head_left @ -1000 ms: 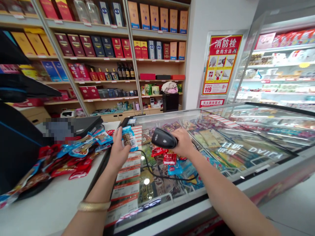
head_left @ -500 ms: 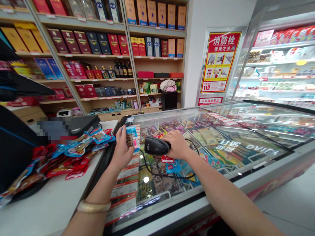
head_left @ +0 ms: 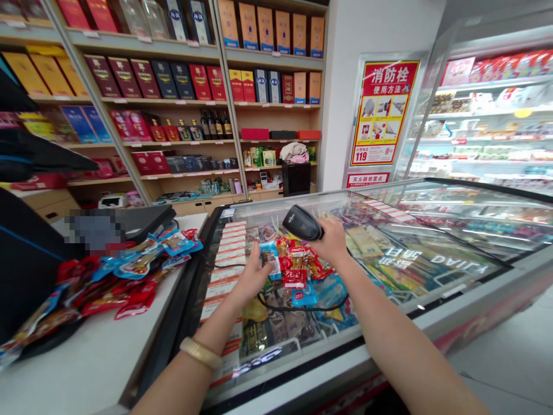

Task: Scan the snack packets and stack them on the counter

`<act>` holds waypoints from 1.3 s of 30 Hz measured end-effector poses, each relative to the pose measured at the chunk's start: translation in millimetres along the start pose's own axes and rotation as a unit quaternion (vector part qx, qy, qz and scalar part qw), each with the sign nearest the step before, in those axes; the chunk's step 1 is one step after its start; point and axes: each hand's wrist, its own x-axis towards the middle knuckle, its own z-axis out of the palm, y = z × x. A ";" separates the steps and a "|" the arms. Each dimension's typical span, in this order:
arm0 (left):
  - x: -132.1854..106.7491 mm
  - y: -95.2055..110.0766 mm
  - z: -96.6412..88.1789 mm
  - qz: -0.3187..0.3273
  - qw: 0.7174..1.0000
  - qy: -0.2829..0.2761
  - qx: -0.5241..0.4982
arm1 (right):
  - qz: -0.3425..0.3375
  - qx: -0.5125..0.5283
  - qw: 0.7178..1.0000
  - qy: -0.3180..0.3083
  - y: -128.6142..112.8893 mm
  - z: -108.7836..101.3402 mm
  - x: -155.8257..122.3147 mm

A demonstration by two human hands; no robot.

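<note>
My left hand [head_left: 252, 280] is closed on a small blue snack packet [head_left: 271, 251], with the thumb lying over its near side; my fingers behind it are partly hidden. The packet is at the left edge of a pile of red snack packets [head_left: 298, 262] on the glass freezer top. My right hand [head_left: 330, 239] grips a black handheld barcode scanner [head_left: 301, 222] above that pile, its head pointing left. Just below the red packets lies another blue packet [head_left: 304, 296]. The scanner's black cable [head_left: 298, 309] loops across the glass around the pile.
Left of the freezer [head_left: 311, 357], a white counter [head_left: 99, 357] bears a heap of red and blue snack packets [head_left: 133, 271] beside a dark monitor-like device [head_left: 30, 259]. Price labels [head_left: 222, 276] line the freezer's left side. Shelves of boxed bottles [head_left: 190, 78] stand behind.
My left hand has moved right with the blue packet, to the pile. My right hand has lifted the scanner up and to the right, uncovering the red packets.
</note>
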 end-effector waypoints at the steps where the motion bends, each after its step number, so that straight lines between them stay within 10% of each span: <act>1: -1.1 0.4 4.1 -0.003 0.999 -0.027 0.025 | 0.012 -0.003 1.000 0.011 4.3 0.9 0.5; 7: -1.7 1.1 -6.0 0.070 0.990 -0.069 0.098 | 0.053 -0.022 0.998 0.032 19.0 6.5 0.3; 15: 0.7 -20.6 -79.8 -0.018 0.931 0.256 0.259 | 0.031 -0.027 0.999 0.030 14.0 5.9 -1.3; 24: -4.7 -65.4 -118.2 -0.080 0.913 0.333 0.221 | 0.026 -0.023 0.999 0.002 14.0 8.1 -1.8; 39: -13.0 0.9 -125.6 0.032 0.870 0.459 0.175 | 0.006 0.014 0.999 0.031 10.5 9.3 -2.6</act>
